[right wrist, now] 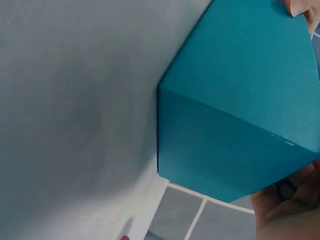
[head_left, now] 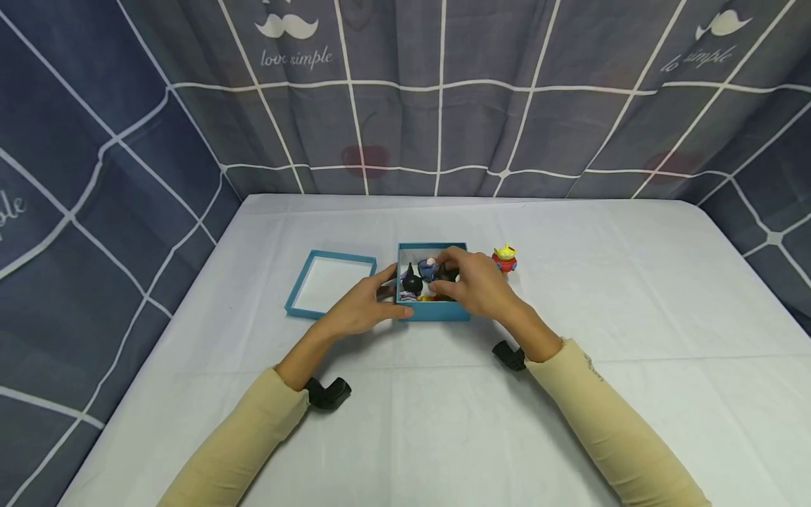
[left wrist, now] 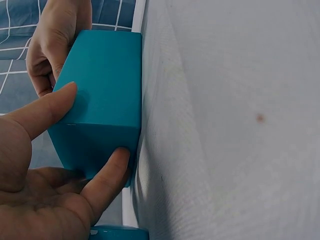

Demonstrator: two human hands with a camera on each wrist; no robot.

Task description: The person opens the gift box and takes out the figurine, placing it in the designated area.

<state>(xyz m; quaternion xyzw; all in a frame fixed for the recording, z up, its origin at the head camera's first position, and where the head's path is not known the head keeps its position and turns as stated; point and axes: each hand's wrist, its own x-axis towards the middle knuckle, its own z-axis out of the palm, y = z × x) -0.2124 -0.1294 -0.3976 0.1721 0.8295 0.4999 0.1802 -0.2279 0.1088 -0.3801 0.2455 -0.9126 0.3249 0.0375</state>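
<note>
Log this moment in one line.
left hand: holds teal box; right hand: in box, at figurines; lid: left of box; alien figurine: right of box

Two hands (head_left: 361,306) (head_left: 479,282), one box (head_left: 437,312), one lid (head_left: 342,255), one red figurine (head_left: 505,260), at least three boxed toys (head_left: 413,284)

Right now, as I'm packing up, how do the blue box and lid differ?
The blue box is deep; the lid is shallow. The box holds small figures; none show in the lid. The left hand grips the box, not the lid. Both have blue walls, white insides and open tops.
</note>
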